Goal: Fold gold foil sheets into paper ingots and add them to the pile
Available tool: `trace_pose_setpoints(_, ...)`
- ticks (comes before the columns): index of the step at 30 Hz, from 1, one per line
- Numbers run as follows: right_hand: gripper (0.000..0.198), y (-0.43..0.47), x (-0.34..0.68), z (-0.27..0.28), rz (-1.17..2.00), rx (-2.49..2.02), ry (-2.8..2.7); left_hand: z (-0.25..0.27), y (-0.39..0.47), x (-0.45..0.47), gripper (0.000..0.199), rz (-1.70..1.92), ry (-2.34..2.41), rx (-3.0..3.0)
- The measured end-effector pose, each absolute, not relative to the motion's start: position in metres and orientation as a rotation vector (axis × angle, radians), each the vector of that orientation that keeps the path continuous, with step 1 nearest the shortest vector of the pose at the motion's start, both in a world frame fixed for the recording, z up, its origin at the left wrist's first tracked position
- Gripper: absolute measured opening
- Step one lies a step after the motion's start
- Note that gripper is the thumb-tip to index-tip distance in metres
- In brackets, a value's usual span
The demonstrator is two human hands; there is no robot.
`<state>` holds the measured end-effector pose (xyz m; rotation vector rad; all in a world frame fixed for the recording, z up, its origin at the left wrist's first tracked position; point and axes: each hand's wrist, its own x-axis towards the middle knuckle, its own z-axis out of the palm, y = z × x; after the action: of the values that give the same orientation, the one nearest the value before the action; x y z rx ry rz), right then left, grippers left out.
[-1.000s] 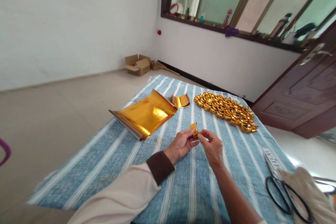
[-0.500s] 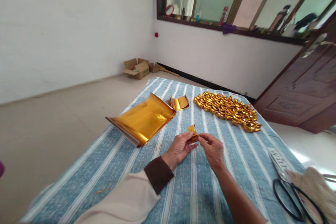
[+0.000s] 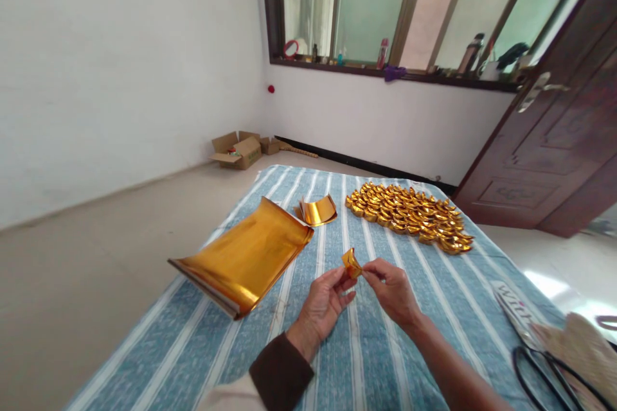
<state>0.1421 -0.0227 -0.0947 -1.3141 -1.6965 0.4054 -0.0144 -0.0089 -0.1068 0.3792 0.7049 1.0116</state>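
A small folded piece of gold foil paper (image 3: 351, 262) is held between my two hands above the striped cloth. My left hand (image 3: 324, 302), palm turned up, supports it from the left and below with its fingertips. My right hand (image 3: 393, 289) pinches its lower right corner between thumb and forefinger. Beyond, on the right, many folded gold ingot shapes (image 3: 409, 215) sit packed in rows. To the left lies a stack of large gold foil sheets (image 3: 245, 253) with curled edges. A smaller stack of cut gold foil pieces (image 3: 319, 210) lies just behind it.
Black-handled scissors (image 3: 542, 359) lie at the lower right, beside a beige knitted item (image 3: 578, 350). Blue-and-white striped cloth (image 3: 193, 359) covers the work surface. An open cardboard box (image 3: 243, 153) stands on the floor by the wall. A brown door (image 3: 535, 141) is at the right.
The head view has tilted up and shifted, so everything sits lower. My left thumb has drawn back from the front of the foil piece, showing more of it. The right hand keeps its pinch.
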Motion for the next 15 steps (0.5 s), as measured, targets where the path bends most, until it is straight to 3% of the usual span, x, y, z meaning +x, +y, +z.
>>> trace_pose_setpoints(15,0.020,0.073,0.195,-0.099,0.161,-1.376,-1.888,-0.115,-0.007,-0.018,0.019,0.910,0.672,0.486)
